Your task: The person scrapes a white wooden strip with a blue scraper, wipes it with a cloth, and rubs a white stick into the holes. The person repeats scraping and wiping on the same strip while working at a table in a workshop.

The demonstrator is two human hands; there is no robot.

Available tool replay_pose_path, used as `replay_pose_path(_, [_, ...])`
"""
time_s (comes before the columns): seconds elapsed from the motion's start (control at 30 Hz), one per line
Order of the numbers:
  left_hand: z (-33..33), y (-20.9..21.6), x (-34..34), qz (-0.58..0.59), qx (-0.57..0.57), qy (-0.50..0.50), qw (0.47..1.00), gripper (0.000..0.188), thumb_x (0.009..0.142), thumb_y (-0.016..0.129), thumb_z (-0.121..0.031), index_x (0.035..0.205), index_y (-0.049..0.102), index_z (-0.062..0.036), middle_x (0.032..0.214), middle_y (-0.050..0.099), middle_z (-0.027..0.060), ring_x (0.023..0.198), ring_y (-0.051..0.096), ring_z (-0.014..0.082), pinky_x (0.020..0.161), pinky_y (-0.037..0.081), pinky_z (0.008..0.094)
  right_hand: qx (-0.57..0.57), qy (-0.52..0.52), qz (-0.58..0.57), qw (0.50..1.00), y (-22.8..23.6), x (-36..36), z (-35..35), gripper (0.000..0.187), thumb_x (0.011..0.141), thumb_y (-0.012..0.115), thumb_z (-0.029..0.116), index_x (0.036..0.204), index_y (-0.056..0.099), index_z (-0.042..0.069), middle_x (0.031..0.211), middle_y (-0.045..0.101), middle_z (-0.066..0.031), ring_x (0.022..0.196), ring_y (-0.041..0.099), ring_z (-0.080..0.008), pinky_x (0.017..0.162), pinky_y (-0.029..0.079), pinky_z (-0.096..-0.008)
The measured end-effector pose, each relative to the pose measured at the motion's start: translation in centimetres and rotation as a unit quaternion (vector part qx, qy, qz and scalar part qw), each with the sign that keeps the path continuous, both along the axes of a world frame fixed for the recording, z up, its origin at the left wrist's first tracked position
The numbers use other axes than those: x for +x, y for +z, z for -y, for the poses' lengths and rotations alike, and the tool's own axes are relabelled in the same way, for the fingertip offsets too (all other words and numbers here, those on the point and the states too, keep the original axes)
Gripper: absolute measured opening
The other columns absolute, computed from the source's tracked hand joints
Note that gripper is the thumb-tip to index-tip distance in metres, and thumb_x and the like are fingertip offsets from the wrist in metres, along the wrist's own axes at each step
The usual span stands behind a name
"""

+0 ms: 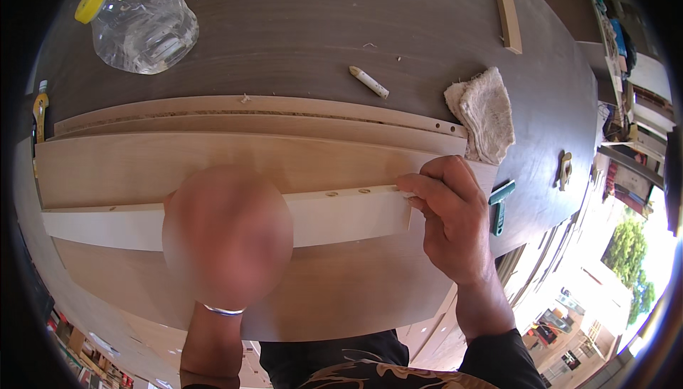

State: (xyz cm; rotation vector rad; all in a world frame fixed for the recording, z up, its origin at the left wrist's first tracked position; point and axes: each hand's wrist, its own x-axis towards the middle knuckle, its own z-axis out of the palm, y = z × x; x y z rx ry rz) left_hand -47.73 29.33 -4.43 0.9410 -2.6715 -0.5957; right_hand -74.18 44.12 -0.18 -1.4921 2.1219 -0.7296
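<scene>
A long pale wooden strip point(348, 217) stands on edge across wider boards, with drilled holes along its top edge. At its right end, my right hand point(454, 218) is closed, thumb and fingertips pinched together at the corner. A tiny whitish bit shows at those fingertips, too small to name. My left hand point(228, 236) is over the strip left of its middle; a round blur hides its fingers, so its grip cannot be made out. Beneath lies a broad wooden panel point(341, 282), and behind the strip is another pale board point(142, 165).
Further boards with edge holes point(320, 108) lie behind, on the dark table point(284, 33). A folded cloth point(487, 115), a green scraper point(500, 207), a crayon-like stub point(368, 82), a yellow-capped clear bottle point(146, 29) and a wooden batten point(505, 8) lie around.
</scene>
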Motion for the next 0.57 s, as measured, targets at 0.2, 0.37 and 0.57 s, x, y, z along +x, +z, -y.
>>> replay_pose_path(0.2, [0.08, 0.07, -0.13, 0.001, -0.01, 0.003, 1.0, 0.044, 0.072, 0.082, -0.024, 0.115, 0.074, -0.018, 0.124, 0.069, 0.0044, 0.116, 0.062, 0.0304, 0.099, 0.043, 0.0503, -0.007, 0.033, -0.018, 0.999, -0.05, 0.17, 0.54, 0.042, 0.068, 0.064, -0.016, 0.105, 0.074, 0.002, 0.097, 0.06, -0.0108, 0.09, 0.062, -0.0331, 0.077, 0.053, -0.0435])
replay_pose_path(0.37, [0.2, 0.29, -0.3, -0.006, -0.009, -0.002, 1.0, 0.042, 0.073, 0.082, -0.024, 0.114, 0.075, -0.0193, 0.121, 0.069, 0.0038, 0.116, 0.062, 0.031, 0.1, 0.042, 0.0495, 0.003, 0.023, -0.01, 1.0, 0.13, 0.42, 0.72, 0.042, 0.067, 0.064, -0.015, 0.104, 0.074, 0.002, 0.097, 0.06, -0.0115, 0.09, 0.062, -0.0336, 0.077, 0.053, -0.0442])
replay_pose_path(0.57, [0.23, 0.31, -0.4, -0.017, -0.025, 0.0, 1.0, 0.042, 0.074, 0.081, -0.023, 0.115, 0.075, -0.0221, 0.124, 0.069, 0.0031, 0.118, 0.061, 0.0302, 0.101, 0.041, 0.0488, 0.014, 0.008, 0.001, 1.0, 0.23, 0.49, 0.41, 0.041, 0.069, 0.065, -0.015, 0.105, 0.074, 0.003, 0.099, 0.06, -0.0117, 0.093, 0.062, -0.0341, 0.08, 0.053, -0.0446])
